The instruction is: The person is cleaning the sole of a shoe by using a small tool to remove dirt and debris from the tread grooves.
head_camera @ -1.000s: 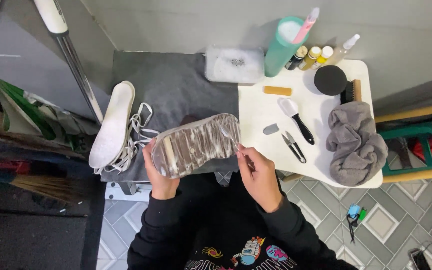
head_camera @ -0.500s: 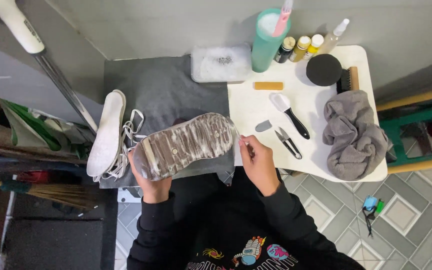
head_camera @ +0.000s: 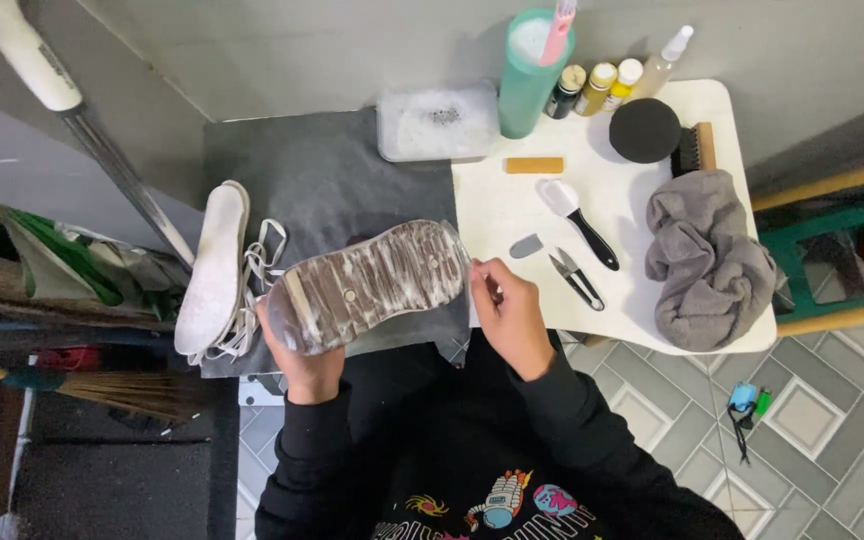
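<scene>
Sole up at frame centre: dirty grey-brown shoe (head_camera: 367,285).
Left hand (head_camera: 302,360) grips its heel from below, fingers mostly hidden; right hand (head_camera: 512,315) pinches the toe edge.

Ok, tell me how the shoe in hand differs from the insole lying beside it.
The shoe is held up in the left hand, sole upward, while the insole lies flat on the grey mat. The shoe's sole is ridged and brownish with dirt; the insole is smooth and white. Both are elongated, foot-shaped pieces.
</scene>
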